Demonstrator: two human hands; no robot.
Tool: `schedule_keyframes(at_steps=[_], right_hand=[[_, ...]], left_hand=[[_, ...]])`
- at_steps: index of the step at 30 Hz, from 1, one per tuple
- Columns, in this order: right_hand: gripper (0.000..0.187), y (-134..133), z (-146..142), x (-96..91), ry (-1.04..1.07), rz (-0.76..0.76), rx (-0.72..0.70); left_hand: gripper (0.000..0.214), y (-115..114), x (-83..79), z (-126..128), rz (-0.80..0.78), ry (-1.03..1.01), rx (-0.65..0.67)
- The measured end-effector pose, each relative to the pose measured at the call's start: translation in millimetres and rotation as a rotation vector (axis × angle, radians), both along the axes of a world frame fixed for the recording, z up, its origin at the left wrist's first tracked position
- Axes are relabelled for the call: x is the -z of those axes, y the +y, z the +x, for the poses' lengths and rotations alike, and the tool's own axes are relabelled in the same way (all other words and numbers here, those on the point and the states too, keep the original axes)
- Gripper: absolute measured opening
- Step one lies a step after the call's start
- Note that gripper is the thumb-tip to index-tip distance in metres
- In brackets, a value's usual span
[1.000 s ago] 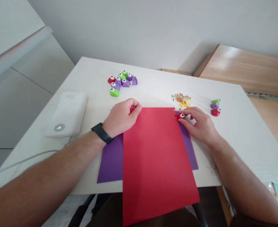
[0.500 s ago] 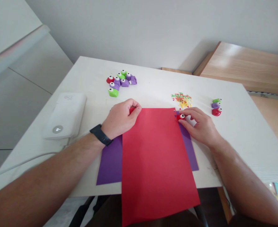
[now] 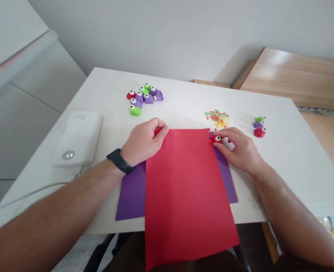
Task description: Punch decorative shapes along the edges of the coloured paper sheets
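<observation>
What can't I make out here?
In the head view:
middle of the purple sheet: under the red sheet;
red sheet's upper left corner: behind the left hand;
part of the red punch: covered by the right hand;
confetti: shapes mostly too small;
white cable: cut off by the left edge.

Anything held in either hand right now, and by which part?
Left hand: red sheet, by its far left corner. Right hand: red eye-topped punch, pinched by its near and far sides.

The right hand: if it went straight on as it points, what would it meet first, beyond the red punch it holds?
Probably the red sheet, its far right corner; whether the red punch already touches it is unclear.
</observation>
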State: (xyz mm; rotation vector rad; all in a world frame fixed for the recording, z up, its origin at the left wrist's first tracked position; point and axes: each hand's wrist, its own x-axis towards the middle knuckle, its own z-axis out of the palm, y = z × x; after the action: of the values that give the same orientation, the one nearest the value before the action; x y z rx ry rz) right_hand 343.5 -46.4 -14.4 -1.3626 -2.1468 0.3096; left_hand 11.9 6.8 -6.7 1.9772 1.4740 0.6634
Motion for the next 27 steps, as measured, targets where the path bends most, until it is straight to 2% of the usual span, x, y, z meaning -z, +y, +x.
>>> schedule_keyframes(at_steps=[27], right_hand=[[0.030,-2.4,-0.6,-3.7,0.009,-0.039,-0.018]], left_hand=[[0.028,-1.3,-3.6,1.2,-0.015,0.028,-0.006]])
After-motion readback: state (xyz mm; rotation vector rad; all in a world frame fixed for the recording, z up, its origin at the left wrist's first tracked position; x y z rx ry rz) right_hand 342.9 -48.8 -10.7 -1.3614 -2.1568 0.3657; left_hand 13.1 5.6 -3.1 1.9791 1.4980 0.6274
